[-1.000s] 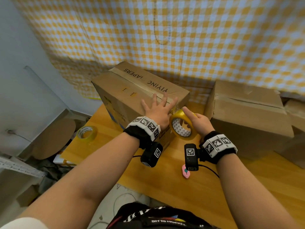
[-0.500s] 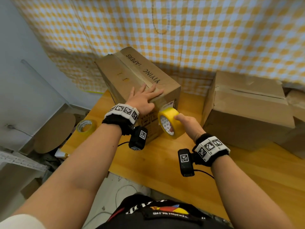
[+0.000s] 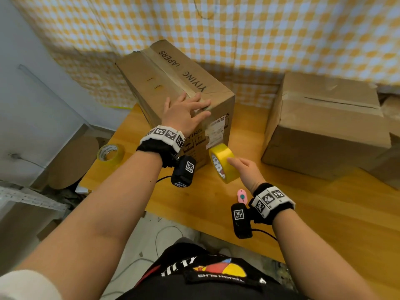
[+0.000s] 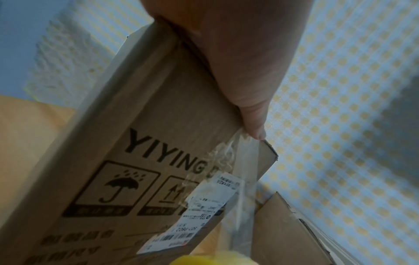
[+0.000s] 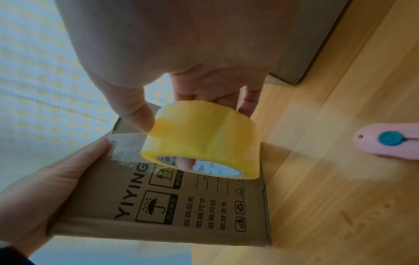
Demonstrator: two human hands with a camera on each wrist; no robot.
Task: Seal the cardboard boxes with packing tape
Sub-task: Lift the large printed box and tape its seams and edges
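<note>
Your left hand (image 3: 184,114) is lying flat, fingers spread, pinning the tape end on the printed brown cardboard box (image 3: 173,83) at the table's back-left. Your right hand (image 3: 246,173) is gripping the yellow packing tape roll (image 3: 223,162), pulling down the front face. If that left hand slips, I'm guessing the strip's peeling or wrinkling.

Left hand (image 4: 238,53) cut off by top edge in left wrist view, fingers unseen. Tape roll (image 4: 199,260) only a blurred yellow sliver at bottom edge. Box label (image 3: 215,132) text unreadable. Pink cutter (image 5: 390,141) cropped at right edge.
</note>
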